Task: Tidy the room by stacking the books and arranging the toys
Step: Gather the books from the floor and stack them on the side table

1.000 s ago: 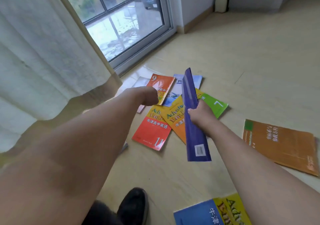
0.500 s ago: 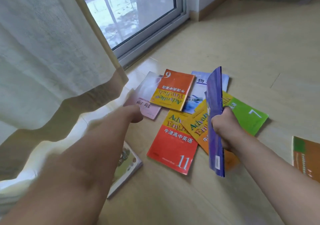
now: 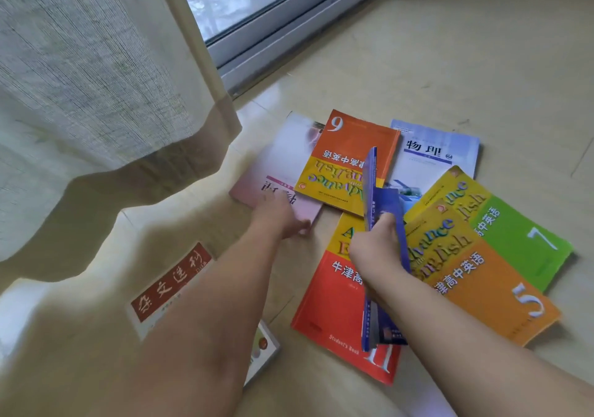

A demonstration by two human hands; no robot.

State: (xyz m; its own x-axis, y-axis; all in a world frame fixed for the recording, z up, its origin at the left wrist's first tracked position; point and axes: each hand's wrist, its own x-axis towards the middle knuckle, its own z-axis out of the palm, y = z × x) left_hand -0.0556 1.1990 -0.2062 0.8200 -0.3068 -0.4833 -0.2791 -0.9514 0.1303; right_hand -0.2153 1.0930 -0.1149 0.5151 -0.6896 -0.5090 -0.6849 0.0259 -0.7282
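The view has come closer to the books on the floor [image 3: 450,62] since a half second ago. The left hand [image 3: 279,217], then short of the pink book [image 3: 276,165] at centre frame, now lies on its near corner, fingers flat, clasping nothing. The right hand [image 3: 376,249] still clenches the blue book [image 3: 374,198] on edge, now lower over the red book [image 3: 334,313].
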